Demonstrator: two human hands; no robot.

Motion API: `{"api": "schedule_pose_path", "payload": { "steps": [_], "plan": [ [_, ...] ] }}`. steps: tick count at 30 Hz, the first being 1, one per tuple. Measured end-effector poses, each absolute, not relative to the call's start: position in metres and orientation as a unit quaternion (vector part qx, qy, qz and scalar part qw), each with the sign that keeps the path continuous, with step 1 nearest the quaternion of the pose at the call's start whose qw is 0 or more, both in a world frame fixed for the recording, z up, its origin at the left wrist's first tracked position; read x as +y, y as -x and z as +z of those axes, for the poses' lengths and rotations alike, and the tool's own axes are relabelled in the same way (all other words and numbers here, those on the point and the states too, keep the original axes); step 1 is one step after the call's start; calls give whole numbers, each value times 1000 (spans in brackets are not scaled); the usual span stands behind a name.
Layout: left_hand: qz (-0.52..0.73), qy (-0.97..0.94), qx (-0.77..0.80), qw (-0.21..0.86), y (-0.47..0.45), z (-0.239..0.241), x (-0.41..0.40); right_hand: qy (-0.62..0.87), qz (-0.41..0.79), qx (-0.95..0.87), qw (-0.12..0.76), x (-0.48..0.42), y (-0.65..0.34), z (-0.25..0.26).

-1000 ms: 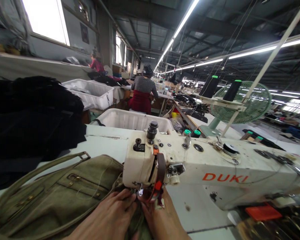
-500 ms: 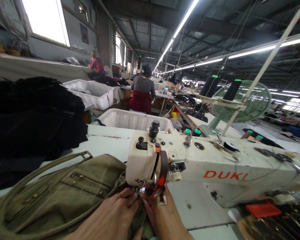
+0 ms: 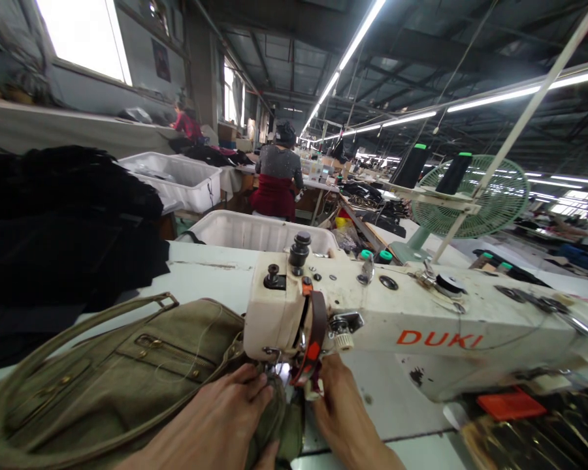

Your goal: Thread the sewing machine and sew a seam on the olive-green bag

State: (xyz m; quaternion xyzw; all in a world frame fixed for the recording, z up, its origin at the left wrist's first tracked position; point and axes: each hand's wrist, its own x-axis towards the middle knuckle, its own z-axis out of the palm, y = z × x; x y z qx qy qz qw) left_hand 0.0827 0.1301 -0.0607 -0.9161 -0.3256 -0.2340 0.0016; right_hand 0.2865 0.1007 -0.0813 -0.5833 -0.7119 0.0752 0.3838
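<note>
On my feed I've got two bare hands, and here's the left hand, its back broad, knuckles rounded, the thumb showing low down. Over to the right hand, bare as well, some of its fingertips hidden from me! And look, bare wrists, running into a bare left forearm and right forearm, both cut off by my picture's bottom edge.

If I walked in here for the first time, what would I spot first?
Probably the big white sewing machine reaching in from the right, with orange letters on its side. In front of it, to the left, lies an olive-green bag, with the left hand on it near the machine's head. A green fan stands behind the machine, at the right.
</note>
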Motion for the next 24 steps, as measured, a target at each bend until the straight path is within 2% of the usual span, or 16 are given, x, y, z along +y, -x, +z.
{"api": "schedule_pose_path", "payload": {
  "steps": [6, 15, 24],
  "plan": [
    [-228, 914, -336, -25, -84, -58, 129, 599, 90, -669, 431, 102, -292, -81],
    [-107, 912, -377, -119, -89, -35, 125, 610, 94, -666, 418, 101, -286, -73],
    [-102, 911, -381, -122, -93, -26, 125, 608, 87, -673, 412, 101, -287, -76]
  ]
}}
